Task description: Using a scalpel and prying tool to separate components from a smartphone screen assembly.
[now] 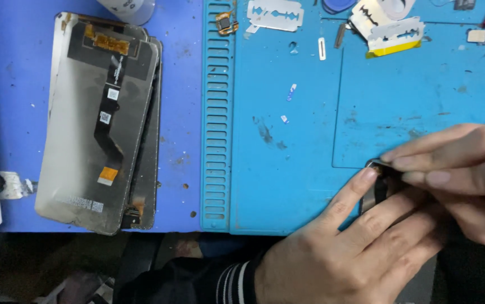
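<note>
On the blue work mat, well apart from the stack of phone screen panels at the left, both hands work a dark phone part at the mat's near right edge; judging by the pose, they are pressing or prying it, which calls for steady, even pressure. The left hand lays its fingers flat and together on the part, and the right hand pinches its top edge with fingers closed

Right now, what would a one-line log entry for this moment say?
left hand: fingers on dark phone part | right hand: pinching same part | blue repair mat: under hands | stacked phone screens: far left, untouched
</note>
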